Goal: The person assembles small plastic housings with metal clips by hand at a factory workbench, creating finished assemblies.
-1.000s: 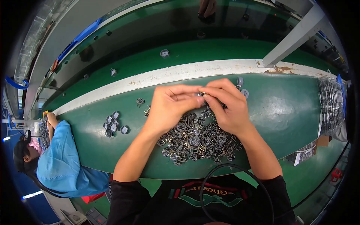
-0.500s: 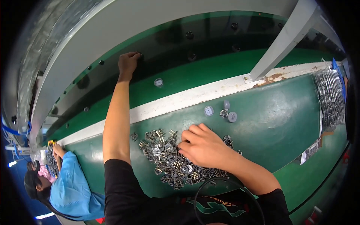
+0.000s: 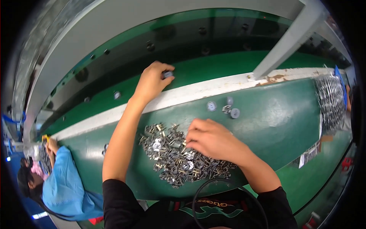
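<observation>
Over the green conveyor belt, my left hand (image 3: 153, 80) is closed, with thumb and fingers around a small dark grey round part (image 3: 167, 74). My right hand (image 3: 211, 139) rests at the upper right edge of a pile of small metal-pinned parts (image 3: 177, 168) on the green bench. Its fingers are curled together, and whatever they may hold is hidden. Beyond that hand lie a grey round cap (image 3: 235, 113), a pale round piece (image 3: 211, 106), a pinned part (image 3: 227, 109) and another grey cap (image 3: 230, 100).
A white rail (image 3: 190, 89) divides bench from belt. Scattered round parts ride on the belt, one of them pale (image 3: 117, 94). A grey metal post (image 3: 284, 42) rises from the rail. Stacked clear trays (image 3: 330, 103) stand at right. A person in blue (image 3: 70, 187) works at left.
My left hand has come nearer and to the right, now with a grey part in its fingers. The pale part on the belt has shifted left. My right hand stays by the pile.
</observation>
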A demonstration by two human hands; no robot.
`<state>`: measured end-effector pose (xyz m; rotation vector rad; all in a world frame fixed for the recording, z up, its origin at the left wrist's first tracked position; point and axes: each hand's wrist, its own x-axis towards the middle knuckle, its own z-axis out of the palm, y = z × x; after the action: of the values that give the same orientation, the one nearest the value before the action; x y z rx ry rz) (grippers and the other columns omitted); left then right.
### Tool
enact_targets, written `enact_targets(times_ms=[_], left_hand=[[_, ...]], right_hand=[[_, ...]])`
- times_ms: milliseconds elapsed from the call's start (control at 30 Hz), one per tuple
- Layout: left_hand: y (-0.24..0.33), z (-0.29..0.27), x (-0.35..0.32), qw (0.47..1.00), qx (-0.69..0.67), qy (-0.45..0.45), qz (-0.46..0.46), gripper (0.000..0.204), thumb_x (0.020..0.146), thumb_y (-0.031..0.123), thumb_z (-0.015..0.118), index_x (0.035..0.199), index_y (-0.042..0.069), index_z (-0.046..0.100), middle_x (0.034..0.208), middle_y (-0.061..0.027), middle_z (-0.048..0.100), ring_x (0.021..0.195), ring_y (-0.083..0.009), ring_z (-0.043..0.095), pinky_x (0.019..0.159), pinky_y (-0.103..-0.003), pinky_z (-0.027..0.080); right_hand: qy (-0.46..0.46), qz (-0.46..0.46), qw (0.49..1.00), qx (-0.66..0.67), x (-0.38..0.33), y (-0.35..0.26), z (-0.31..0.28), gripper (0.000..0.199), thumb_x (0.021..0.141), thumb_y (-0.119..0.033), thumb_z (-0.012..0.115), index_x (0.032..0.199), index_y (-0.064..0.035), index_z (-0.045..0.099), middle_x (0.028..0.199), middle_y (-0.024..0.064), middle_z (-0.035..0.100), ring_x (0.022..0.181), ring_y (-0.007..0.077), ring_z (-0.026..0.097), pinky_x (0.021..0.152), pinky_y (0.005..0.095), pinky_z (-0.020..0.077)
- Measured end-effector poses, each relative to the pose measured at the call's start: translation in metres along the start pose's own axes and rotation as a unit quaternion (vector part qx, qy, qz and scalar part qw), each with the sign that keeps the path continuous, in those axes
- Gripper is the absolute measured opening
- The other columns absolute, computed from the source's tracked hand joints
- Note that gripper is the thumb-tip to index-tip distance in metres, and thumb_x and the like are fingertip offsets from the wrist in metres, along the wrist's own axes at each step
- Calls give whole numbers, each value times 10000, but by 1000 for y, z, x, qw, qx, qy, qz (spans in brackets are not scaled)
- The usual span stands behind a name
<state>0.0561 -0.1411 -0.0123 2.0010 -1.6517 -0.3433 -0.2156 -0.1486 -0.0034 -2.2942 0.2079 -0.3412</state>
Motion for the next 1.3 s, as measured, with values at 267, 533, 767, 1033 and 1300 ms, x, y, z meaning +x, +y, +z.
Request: enact_targets(times_ms=[267,533,767,1033,1300], left_hand=[[49,-20,-106,966,-158,201,-43,294,733,17,780,1015,54,703,919,-59,642,676,-113,591,653,-268,509],[81,1,-161,690,-691,79,-201,334,906,-38,667,1231,-48,589,1159,-185,675,999,-212,696,844,-306,596],[79,11,-169,630,-753,96,-162,384,878,-93,661,1254,-49,596,1195,-209,668,1042,-216,683,940,-331,567],[90,7,-173,743,-650,93,-128,403,809,-125,718,1198,-43,651,1071,-83,671,941,-143,681,787,-248,578],[91,13,-175,911,-377,97,-138,466,699,-191,656,1130,-20,704,1069,-68,571,857,-96,599,741,-208,516]], right_hand=[[96,6,990,107,10,-1,-10,171,796,46,704,944,-27,660,954,85,630,800,245,657,688,330,533],[285,-72,951,96,21,-5,17,250,742,101,739,968,3,701,908,102,672,831,234,674,715,323,565],[289,-43,931,218,17,-22,34,309,746,104,753,1044,47,693,910,130,689,869,212,681,752,306,566],[197,-57,971,123,16,-15,11,229,724,72,788,942,33,730,895,96,663,781,186,653,661,286,528],[206,-92,974,-31,21,-29,14,188,703,64,777,864,17,691,840,110,636,712,237,652,583,318,529]])
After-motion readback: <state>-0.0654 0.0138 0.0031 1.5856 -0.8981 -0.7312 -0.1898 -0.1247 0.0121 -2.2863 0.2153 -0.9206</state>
